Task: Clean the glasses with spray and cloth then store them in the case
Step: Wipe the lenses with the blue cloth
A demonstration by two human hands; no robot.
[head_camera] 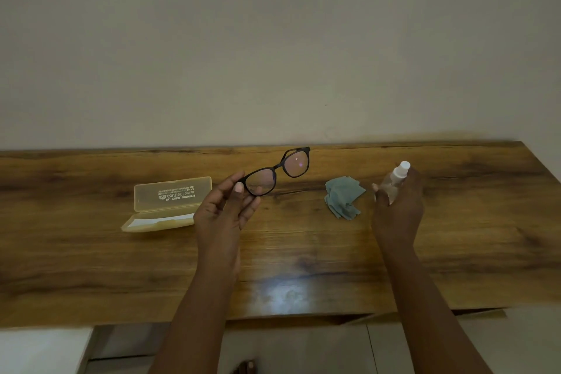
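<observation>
On the left of the wooden table (91,252) lies the yellow case (166,205), open, its lid tipped up toward the far side with printed lettering showing and a pale lining in the near half. Just right of it my left hand (223,209) is raised above the tabletop, thumb and fingers pinching the left end of the black glasses (277,171). The frame slants up and away to the right, lenses facing me, a small light glint on the far lens. Further right, the blue-grey cloth (344,196) sits crumpled on the wood, apart from both hands. On the right, my right hand (399,209) is wrapped around the clear spray bottle (394,181), whose white cap pokes out above my fingers and leans toward the glasses. A plain pale wall (273,39) rises behind the far edge.
</observation>
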